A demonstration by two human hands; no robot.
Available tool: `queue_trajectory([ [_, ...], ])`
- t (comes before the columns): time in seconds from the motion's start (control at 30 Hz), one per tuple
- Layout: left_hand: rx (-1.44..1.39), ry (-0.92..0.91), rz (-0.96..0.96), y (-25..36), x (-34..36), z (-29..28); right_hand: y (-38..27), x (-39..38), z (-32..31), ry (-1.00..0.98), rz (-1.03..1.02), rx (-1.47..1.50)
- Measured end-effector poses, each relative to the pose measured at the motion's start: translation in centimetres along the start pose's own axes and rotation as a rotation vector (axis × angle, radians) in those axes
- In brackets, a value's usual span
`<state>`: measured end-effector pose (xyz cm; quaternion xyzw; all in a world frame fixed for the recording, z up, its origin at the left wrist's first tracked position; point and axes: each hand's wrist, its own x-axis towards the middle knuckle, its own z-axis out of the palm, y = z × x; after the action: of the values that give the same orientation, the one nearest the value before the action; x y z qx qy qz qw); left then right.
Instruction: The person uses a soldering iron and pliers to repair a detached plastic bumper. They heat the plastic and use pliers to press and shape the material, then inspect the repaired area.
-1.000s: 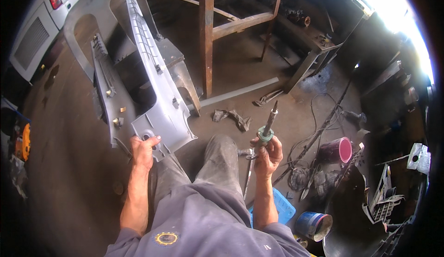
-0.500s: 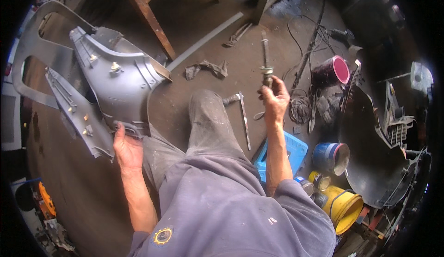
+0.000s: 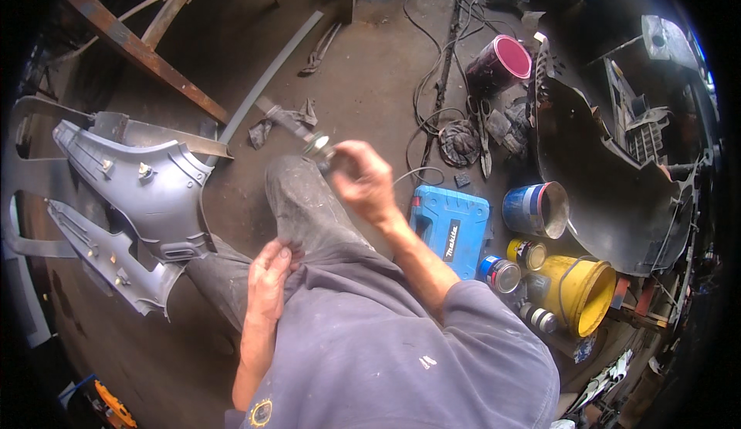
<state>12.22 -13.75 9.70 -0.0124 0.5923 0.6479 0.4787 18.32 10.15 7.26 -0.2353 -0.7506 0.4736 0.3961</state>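
Left hand (image 3: 267,281) now off the grey panel (image 3: 166,197), grip released; right hand (image 3: 364,182) with grip around soldering iron (image 3: 317,145)

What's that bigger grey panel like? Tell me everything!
The bigger grey panel looks like smooth plastic. It curves, narrow at upper left, wider near the trousers. Two whitish clips stick up from it, and an oblong recess shows near its lower edge. It rests on the grey chair beside a smaller panel. Neither the left hand nor the right hand touches it.
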Motion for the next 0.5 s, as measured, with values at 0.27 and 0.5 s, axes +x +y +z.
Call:
queue_trajectory([
  [0.27, -0.086, -0.069, 0.231, 2.0, 6.4, 7.5, -2.4, -3.7, 1.6, -0.13, -0.162, 0.015],
  [0.5, -0.094, -0.047, 0.49, 4.7, 8.3, 9.9, 1.1, -6.5, -6.5, 0.021, -0.111, -0.108],
])
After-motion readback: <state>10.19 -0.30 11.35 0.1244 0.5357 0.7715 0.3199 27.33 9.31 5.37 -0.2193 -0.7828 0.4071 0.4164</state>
